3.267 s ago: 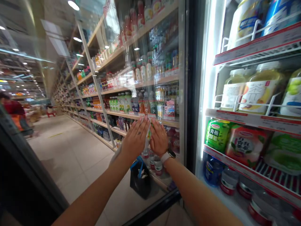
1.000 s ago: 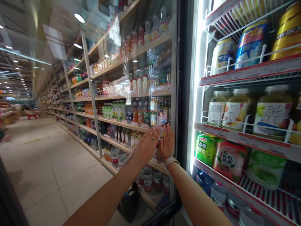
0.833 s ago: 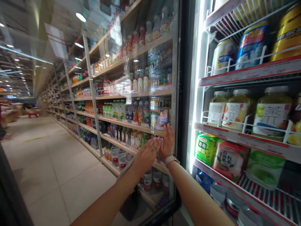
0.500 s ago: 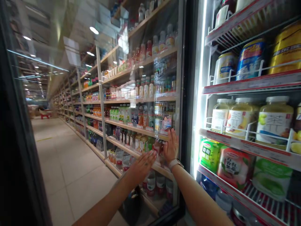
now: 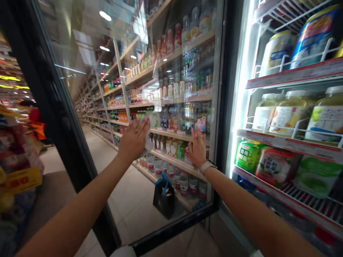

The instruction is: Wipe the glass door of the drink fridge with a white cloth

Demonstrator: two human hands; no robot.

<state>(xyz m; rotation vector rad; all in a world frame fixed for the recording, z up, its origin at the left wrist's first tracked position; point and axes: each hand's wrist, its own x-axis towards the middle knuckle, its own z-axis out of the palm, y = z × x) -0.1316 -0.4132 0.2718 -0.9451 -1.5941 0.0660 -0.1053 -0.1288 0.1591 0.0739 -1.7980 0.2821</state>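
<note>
An open glass door [image 5: 171,157] with a black frame fills the middle of the view. My left hand [image 5: 134,141] lies against the glass with its fingers together, and a pale cloth [image 5: 149,144] shows under its right edge; most of the cloth is hidden by the palm. Closer to the hinge side, my right hand [image 5: 197,150] rests on the pane with fingers stretched out and nothing in it. A watch [image 5: 208,166] circles the right wrist.
To the right is a lit cooler whose wire shelves [image 5: 286,141] carry bottled tea [image 5: 288,114], cans [image 5: 277,50] and drink packs [image 5: 273,166]. The glass shows long drink shelves and a dark bin-like container [image 5: 163,198]. A yellow price sign [image 5: 23,180] and stacked goods stand left.
My left hand has moved left and up across the glass, away from my right hand. The right hand stays on the pane. My view has turned left and down, bringing the door's outer edge in.
</note>
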